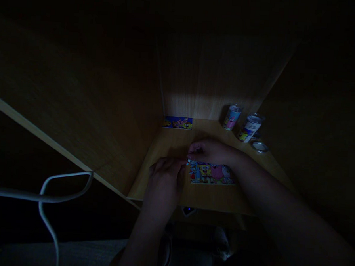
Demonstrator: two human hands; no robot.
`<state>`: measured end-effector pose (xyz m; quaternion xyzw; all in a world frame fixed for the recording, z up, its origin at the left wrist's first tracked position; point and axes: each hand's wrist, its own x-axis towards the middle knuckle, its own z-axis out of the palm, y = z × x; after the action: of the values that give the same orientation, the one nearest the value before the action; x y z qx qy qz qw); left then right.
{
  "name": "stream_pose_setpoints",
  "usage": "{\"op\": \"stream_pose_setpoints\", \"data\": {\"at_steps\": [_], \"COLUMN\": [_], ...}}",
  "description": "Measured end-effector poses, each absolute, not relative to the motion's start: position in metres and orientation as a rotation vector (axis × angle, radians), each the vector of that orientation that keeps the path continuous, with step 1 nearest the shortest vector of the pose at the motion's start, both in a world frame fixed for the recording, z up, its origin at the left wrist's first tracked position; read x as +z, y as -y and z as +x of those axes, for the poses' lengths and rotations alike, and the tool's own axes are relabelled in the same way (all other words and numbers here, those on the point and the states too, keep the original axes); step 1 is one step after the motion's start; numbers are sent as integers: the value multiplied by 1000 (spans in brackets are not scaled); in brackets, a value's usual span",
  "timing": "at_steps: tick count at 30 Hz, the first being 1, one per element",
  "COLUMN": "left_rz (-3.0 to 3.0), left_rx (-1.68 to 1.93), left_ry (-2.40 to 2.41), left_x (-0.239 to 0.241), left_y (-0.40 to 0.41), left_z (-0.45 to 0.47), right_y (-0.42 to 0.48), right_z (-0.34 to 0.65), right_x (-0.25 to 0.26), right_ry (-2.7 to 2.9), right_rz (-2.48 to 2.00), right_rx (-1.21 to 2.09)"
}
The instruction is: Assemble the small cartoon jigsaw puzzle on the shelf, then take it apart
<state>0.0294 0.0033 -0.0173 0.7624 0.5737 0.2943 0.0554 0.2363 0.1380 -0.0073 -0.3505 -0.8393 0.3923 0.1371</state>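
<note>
Over the cartoon puzzle, left hand pinches a small piece; right hand touches it, grip unclear; cans bear unreadable labels.

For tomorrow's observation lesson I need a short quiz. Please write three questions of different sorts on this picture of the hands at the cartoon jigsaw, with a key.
1. Fill in: the left hand and the right hand meet at the ___ end of the cartoon jigsaw.
2. True or false: the can with the pink figure stands at the back of the desk, beyond the right hand.
3. The loose round lid lies: A) on the jigsaw, B) on the desk near the white-and-blue can, C) in the left hand.
Key: 1 left; 2 true; 3 B.
</note>
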Motion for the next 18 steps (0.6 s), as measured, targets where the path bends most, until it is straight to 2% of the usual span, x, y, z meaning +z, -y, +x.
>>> {"op": "stream_pose_setpoints", "data": {"at_steps": [8,18], "left_rz": [2378,2399], "left_rx": [830,808], "left_ry": [-1682,-1668], "left_x": [-21,-21], "left_y": [-5,-5], "left_z": [27,27], "right_y": [-139,-142], "right_z": [232,235], "right_x": [-9,-10], "right_ry": [2507,2502], "right_rz": [-1059,-1091], "right_rx": [791,754]}}
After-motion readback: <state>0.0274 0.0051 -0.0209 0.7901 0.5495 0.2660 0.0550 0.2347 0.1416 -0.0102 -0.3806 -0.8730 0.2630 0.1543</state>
